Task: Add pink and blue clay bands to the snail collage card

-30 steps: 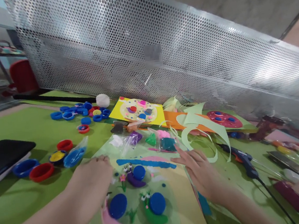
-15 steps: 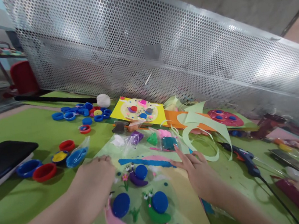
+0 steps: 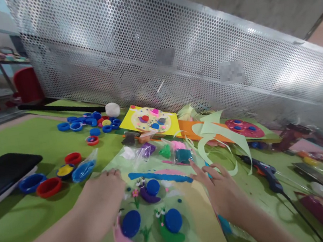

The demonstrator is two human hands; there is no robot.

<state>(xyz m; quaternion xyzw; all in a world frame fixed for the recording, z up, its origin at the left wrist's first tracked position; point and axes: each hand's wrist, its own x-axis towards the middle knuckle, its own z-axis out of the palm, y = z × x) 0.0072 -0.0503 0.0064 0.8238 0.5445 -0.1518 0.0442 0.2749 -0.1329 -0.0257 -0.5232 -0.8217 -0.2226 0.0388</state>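
Observation:
A picture board [image 3: 202, 207] lies before me, with clay snails that have bottle-cap shells, such as the green snail [image 3: 171, 230], the pink snail [image 3: 125, 238] and the purple snail [image 3: 149, 193]. Across its upper part runs a flat blue clay strip [image 3: 160, 176] over a pink patch. My right hand [image 3: 218, 185] is open, fingers spread, with fingertips at the strip's right end. My left hand [image 3: 107, 190] rests by the board's left edge, near the strip's left end; its fingers bend down out of sight. Just beyond the strip lie clay packets, including a teal packet [image 3: 183, 156] and a purple packet [image 3: 147, 150].
Blue and red caps [image 3: 49, 187] and a black phone-like device [image 3: 6, 171] lie left. Behind are a yellow snail picture [image 3: 149, 118] and pale paper scraps [image 3: 226, 132]. A glue gun [image 3: 266, 174] with its cord lies right. A perforated metal panel [image 3: 138, 40] stands behind.
My right hand has shifted very slightly at the right end of the blue strip. My left hand stays in place, and the view has tilted a little.

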